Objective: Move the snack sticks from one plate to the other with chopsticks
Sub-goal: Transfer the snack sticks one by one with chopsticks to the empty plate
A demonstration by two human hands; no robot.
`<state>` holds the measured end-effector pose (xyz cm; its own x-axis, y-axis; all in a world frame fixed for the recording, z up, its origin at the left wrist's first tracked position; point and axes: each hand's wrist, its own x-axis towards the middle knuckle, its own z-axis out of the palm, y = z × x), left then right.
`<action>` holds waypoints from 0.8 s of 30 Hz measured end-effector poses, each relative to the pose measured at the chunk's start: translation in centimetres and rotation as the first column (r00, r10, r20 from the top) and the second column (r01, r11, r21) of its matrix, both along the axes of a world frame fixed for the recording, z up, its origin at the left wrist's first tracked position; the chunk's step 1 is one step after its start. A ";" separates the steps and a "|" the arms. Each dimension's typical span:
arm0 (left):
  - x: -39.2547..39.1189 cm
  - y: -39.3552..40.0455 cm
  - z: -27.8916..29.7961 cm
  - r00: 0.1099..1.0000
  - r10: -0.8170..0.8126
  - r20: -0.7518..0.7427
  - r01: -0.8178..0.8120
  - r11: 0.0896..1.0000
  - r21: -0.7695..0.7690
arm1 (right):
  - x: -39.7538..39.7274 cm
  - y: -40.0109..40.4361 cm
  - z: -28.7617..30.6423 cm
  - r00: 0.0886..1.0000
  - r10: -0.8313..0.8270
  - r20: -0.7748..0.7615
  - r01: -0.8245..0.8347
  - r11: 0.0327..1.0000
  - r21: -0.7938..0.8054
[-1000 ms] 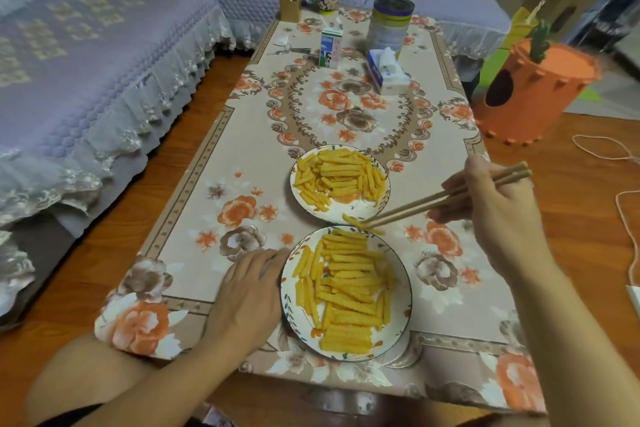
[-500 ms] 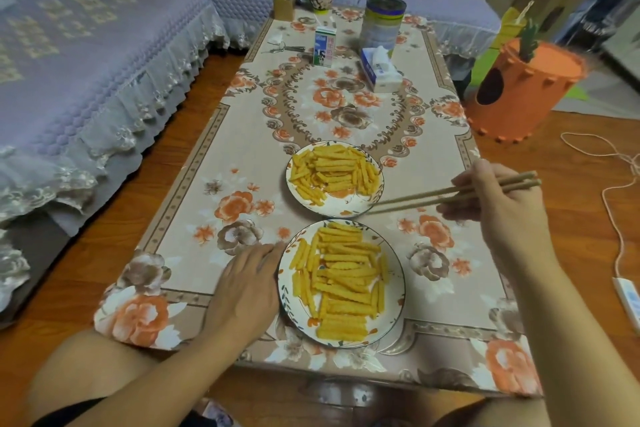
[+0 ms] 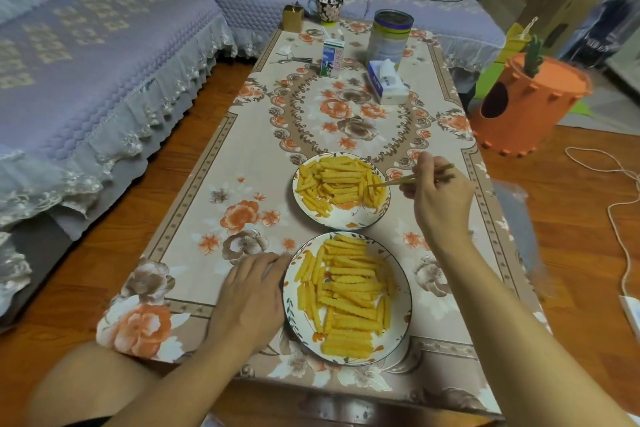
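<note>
Floral cloth [image 3: 242, 163] is covering the low table where we are sitting, sofa on our left. Our right hand [image 3: 440, 199] is curling thumb and fingers round the chopsticks [image 3: 408, 179], whose tips are reaching into the snack sticks [image 3: 341, 184] on the far plate [image 3: 346, 220], at its right side; whether the tips are pinching one we cannot tell. More sticks are lying on the near plate [image 3: 403, 291]. Our left hand [image 3: 251, 298] is resting flat, relaxed fingers touching that plate's left rim.
</note>
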<state>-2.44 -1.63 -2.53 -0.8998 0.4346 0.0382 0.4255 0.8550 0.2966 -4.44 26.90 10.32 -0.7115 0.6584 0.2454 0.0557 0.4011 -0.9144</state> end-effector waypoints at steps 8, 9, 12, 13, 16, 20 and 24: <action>0.1 0.0 0.2 1.000 0.006 -0.012 -0.006 1.000 0.012 | 0.6 0.7 1.3 0.995 -0.090 -0.048 0.083 0.987 -0.135; 0.1 0.0 0.2 1.000 0.005 -0.014 -0.005 1.000 0.014 | 1.3 1.0 1.8 0.993 -0.102 -0.055 0.091 0.980 -0.179; 0.2 0.0 0.2 1.000 0.003 -0.013 -0.003 1.000 0.013 | 4.2 1.9 3.1 0.995 -0.093 -0.039 0.080 0.964 -0.255; 0.2 0.0 0.2 1.000 0.004 -0.016 -0.003 1.000 0.010 | 5.2 2.1 3.4 0.997 -0.073 -0.032 0.061 0.956 -0.285; 0.2 0.0 0.2 1.000 0.006 -0.015 -0.006 1.000 -0.001 | 8.4 2.2 4.0 1.000 0.015 -0.006 -0.016 0.935 -0.356; 0.2 0.0 0.1 1.000 0.002 -0.017 -0.002 1.000 -0.009 | 11.4 1.8 4.1 0.986 0.166 0.028 -0.141 0.903 -0.405; 0.2 -0.1 -0.1 1.000 0.000 -0.018 0.000 1.000 -0.017 | 12.1 1.0 2.9 0.977 0.198 0.081 -0.156 0.919 -0.361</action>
<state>-2.23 -1.70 -2.60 -0.8990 0.4353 0.0470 0.4307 0.8599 0.2741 7.66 27.93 13.17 -0.8337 0.5481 -0.0674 0.1251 0.0685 -0.9898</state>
